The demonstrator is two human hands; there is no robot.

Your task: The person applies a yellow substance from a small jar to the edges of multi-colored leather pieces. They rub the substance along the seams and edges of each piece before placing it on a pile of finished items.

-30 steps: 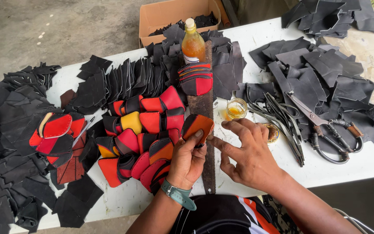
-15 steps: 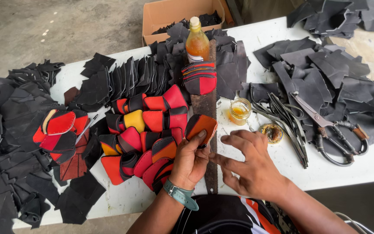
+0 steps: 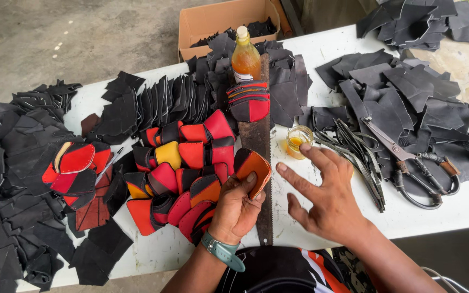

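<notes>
My left hand (image 3: 237, 209) grips an orange and black leather piece (image 3: 252, 169) just above the table, thumb pressed on its face. My right hand (image 3: 327, 192) hovers beside it, fingers spread and holding nothing, close to a small glass jar of yellow liquid (image 3: 298, 141). A long rusty saw blade (image 3: 258, 142) lies flat under both hands. Left of my left hand sit rows of red, orange and yellow leather pieces (image 3: 183, 173).
A bottle of amber liquid (image 3: 245, 58) stands at the saw's far end, a cardboard box (image 3: 221, 20) behind it. Black leather cut-outs (image 3: 408, 92) pile on the right and on the left (image 3: 6, 179). Large scissors (image 3: 408, 163) and black straps lie right.
My right hand has let go of the orange piece and pulled away to the right with fingers spread. My left hand still holds the piece, lifted slightly.
</notes>
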